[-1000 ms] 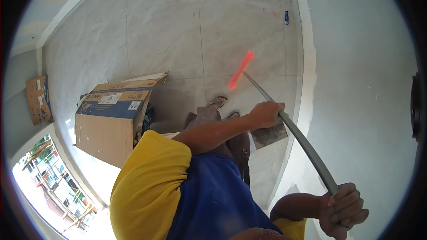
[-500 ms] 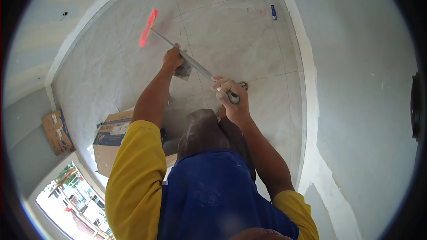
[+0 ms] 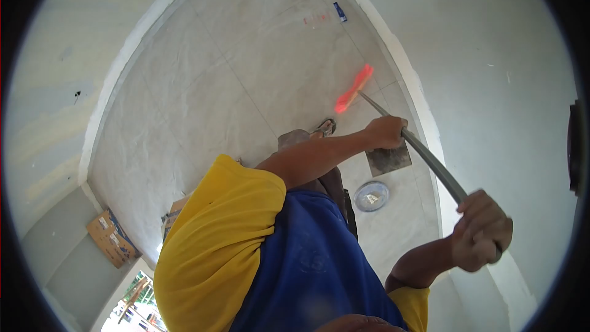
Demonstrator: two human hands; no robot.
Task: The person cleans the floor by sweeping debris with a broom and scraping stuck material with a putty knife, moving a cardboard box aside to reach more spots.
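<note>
A broom with bright pink-red bristles (image 3: 354,90) rests its head on the tiled floor, near the right-hand wall. My left hand (image 3: 387,132) is closed around the lower part of its grey handle (image 3: 435,166). Just below that hand shows a flat, square, smudged grey plate (image 3: 389,160), like a wide scraper blade; its grip is hidden, but it moves along with the hand. Farther back, at the right, my right hand (image 3: 482,230) wraps round the top end of the handle.
A round, clear-looking lid (image 3: 372,197) lies on the floor by my legs. My sandalled foot (image 3: 326,127) is near the broom head. A blue packet (image 3: 340,12) lies farther off by the wall. Cardboard boxes (image 3: 114,238) stand at left.
The broom head has swung from the left across the floor to the right and closer to me. Both hands have moved right with the handle, and the round lid has come into view.
</note>
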